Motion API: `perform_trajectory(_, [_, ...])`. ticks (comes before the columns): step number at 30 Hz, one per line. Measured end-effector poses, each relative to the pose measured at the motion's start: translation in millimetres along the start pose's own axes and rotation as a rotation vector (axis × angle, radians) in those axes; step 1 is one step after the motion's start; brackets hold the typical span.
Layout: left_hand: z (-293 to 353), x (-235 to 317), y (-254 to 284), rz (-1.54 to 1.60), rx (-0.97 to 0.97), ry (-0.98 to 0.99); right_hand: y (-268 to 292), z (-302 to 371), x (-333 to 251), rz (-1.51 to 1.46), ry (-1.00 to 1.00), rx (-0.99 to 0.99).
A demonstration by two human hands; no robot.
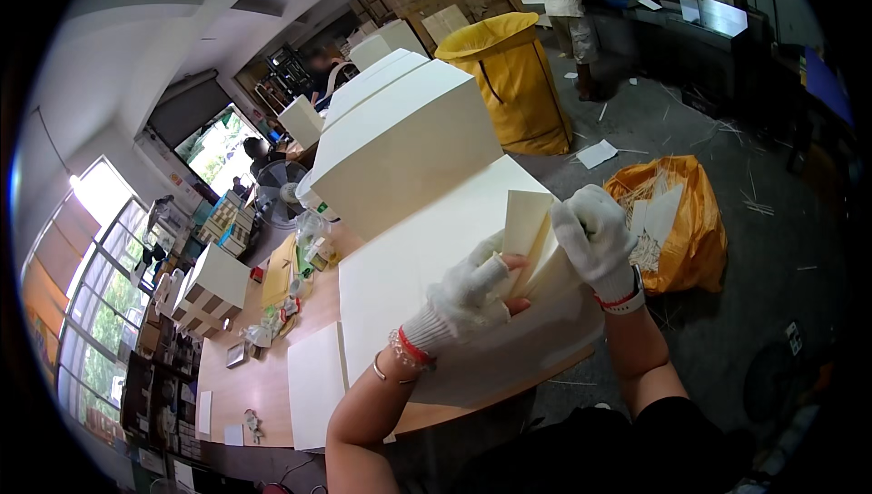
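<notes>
A folded piece of cream card stands tilted above a broad stack of pale sheets. My left hand, in a white knit glove with bare fingertips, grips the card from its lower left side. At the card's right edge is my right hand, also gloved in white, its fingers closed and apparently pinching that edge. What lies inside the right fingers is mostly hidden. Behind the card rises a tall block of stacked pale sheets.
An orange bag of paper scraps stands on the floor to the right, with a tall yellow bag beyond. A wooden table bears tape rolls and small items. At the back, a person stands by a machine; scraps litter the floor.
</notes>
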State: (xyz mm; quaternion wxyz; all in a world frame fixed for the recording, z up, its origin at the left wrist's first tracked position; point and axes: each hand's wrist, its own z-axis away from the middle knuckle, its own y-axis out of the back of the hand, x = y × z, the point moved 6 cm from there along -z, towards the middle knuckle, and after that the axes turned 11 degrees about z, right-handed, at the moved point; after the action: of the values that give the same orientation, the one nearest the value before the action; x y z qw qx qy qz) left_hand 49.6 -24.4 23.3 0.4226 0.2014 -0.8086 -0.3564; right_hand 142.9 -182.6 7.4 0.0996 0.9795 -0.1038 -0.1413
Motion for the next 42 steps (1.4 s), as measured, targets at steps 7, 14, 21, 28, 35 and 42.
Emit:
perform_trajectory(7, [-4, 3, -2, 0.012, -0.083, -0.042, 2, -1, -13, 0.069, 0.071, 0.092])
perform_trajectory(14, [-2, 2, -1, 0.037, 0.003, -0.019, 5, -2, -20, 0.126, 0.148, 0.115])
perform_trajectory(21, [-3, 0, -5, -0.017, -0.101, -0.019, 2, -5, -8, -0.065, -0.139, 0.013])
perform_trajectory(28, [-7, 4, -2, 0.048, 0.032, -0.062, 2, -1, -9, 0.087, 0.083, 0.077])
perform_trajectory(35, [-3, 3, -4, -0.092, 0.016, -0.054, 1, -4, -4, -0.083, -0.158, -0.010])
perform_trajectory(42, [-9, 3, -4, 0.078, 0.007, -0.041, 3, -3, -12, 0.116, 0.131, 0.006])
